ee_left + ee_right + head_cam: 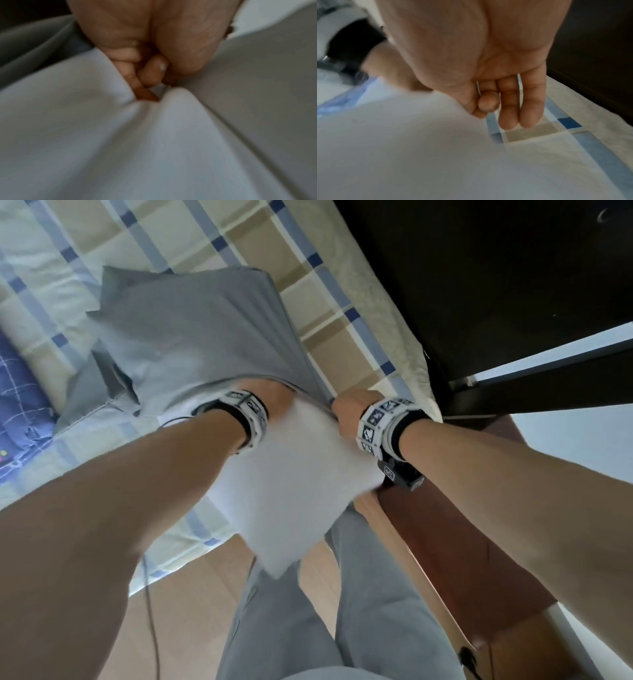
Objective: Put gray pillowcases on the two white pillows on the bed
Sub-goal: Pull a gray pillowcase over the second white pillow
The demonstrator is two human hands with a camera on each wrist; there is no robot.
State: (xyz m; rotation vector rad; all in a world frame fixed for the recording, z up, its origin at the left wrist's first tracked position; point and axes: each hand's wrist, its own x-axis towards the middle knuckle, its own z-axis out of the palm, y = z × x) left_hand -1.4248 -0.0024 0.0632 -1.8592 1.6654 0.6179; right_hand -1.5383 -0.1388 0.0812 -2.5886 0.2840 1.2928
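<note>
pillow (pixel 294 474): white, its far half already inside the gray pillowcase (pixel 191 337), its near half sticking out over the edge of the bed (pixel 342 313) toward the person's legs; judged to be laid this way so the case can be drawn toward the body.
pillowcase: lies flat on the checked bed cover, open mouth facing the person, closed end away; a second gray piece (pixel 99 385) lies partly under it at the left, what it is i cannot tell.
left grip (pixel 145 56): the left hand is inside the mouth of the case, fingers curled and pinching white pillow fabric; likely there to steer a corner deep into the case.
right grip (pixel 349 412): the right hand sits at the case's right edge. the head view suggests it has the hem, probably to keep the mouth open, but the wrist view shows the outer fingers fairly straight and only the thumb and a finger bent, with no cloth plainly caught, so i cannot tell.
progress: first pillow about half covered; no second pillow is in view.
risk: the case may bunch if the hem slips.
</note>
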